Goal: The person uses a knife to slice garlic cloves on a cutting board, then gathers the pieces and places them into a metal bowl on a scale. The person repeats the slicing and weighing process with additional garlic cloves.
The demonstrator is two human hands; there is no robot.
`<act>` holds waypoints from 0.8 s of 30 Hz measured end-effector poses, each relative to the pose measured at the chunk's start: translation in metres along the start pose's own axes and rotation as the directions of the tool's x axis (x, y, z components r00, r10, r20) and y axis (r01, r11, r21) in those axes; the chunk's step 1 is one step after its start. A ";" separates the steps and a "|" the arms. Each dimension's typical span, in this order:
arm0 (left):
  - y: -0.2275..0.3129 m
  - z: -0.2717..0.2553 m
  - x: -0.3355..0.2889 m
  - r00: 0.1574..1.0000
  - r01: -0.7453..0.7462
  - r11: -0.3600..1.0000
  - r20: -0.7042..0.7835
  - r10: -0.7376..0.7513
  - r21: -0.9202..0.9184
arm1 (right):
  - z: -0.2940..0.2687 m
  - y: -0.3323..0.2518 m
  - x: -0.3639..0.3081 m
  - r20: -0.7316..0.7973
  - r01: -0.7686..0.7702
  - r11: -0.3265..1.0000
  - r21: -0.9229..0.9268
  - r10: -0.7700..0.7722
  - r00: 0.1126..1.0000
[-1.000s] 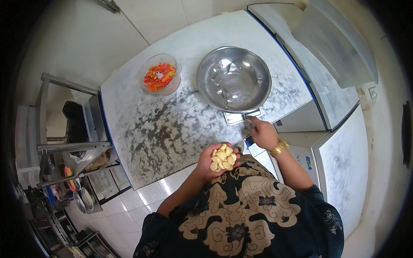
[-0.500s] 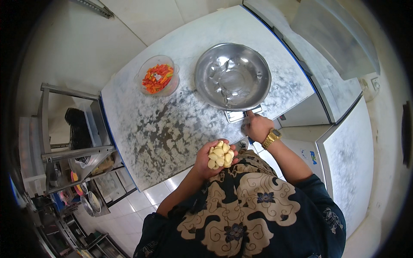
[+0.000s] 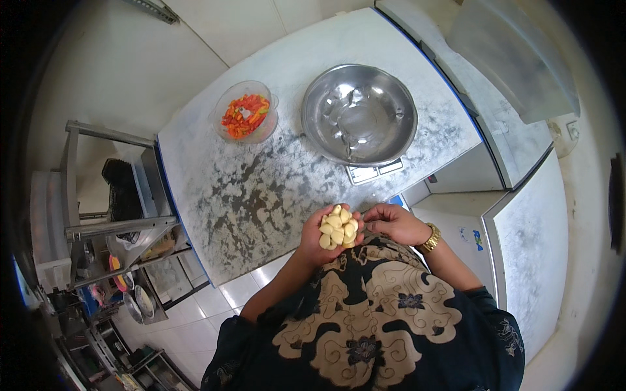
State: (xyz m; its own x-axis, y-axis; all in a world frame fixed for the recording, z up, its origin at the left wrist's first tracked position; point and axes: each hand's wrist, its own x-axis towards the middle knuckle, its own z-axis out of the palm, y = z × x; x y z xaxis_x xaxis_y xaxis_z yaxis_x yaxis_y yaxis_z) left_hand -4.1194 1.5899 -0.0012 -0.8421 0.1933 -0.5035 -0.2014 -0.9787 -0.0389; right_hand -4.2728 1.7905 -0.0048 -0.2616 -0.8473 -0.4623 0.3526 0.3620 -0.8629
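Note:
Cupped palm up, my left hand [image 3: 312, 236] holds a heap of peeled garlic cloves [image 3: 337, 227] at the counter's near edge. Close to its right side is my right hand [image 3: 399, 225], with a gold watch on the wrist. Its thumb and bent forefinger are a little apart, pointing at the garlic, and nothing shows between them. Beyond both hands a wide steel bowl [image 3: 359, 115] rests on a kitchen scale [image 3: 375, 172]. The bowl covers most of the scale; only its front panel shows.
A clear plastic processor bowl [image 3: 270, 130] of red and orange chillies [image 3: 245, 117] stands left of the steel bowl on the blotchy white counter [image 3: 222, 215]. A metal rack [image 3: 117, 229] is at the left. White cabinets [image 3: 525, 241] stand at the right.
My right hand has come away from the scale's front and moved back toward me, beside my left hand. The left still holds the garlic cloves.

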 end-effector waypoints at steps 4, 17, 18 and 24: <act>-0.001 -0.012 -0.003 0.992 -0.085 0.993 0.091 0.093 -0.083 | 0.023 -0.025 -0.001 0.123 -0.008 0.997 0.076 -0.002 0.992; -0.009 -0.022 -0.008 0.944 -0.305 0.942 0.088 0.319 -0.143 | 0.054 -0.032 0.014 0.098 0.024 0.993 -0.117 -0.012 0.995; -0.009 -0.022 -0.007 0.940 -0.320 0.940 0.088 0.331 -0.118 | 0.055 -0.036 0.014 0.097 0.021 0.988 -0.150 -0.006 0.995; -0.006 -0.014 -0.008 0.932 -0.360 0.930 0.013 0.362 -0.079 | 0.055 -0.025 0.015 0.023 0.097 0.984 -0.152 -0.094 0.995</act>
State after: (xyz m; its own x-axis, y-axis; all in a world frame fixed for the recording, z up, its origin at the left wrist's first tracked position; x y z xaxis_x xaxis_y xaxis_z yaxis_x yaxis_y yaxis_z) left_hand -4.1047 1.5929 -0.0087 -0.8645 -0.1732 -0.4718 0.1554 -0.9849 0.0768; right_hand -4.2361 1.7473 0.0207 -0.2732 -0.8862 -0.3742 0.1851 0.3333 -0.9245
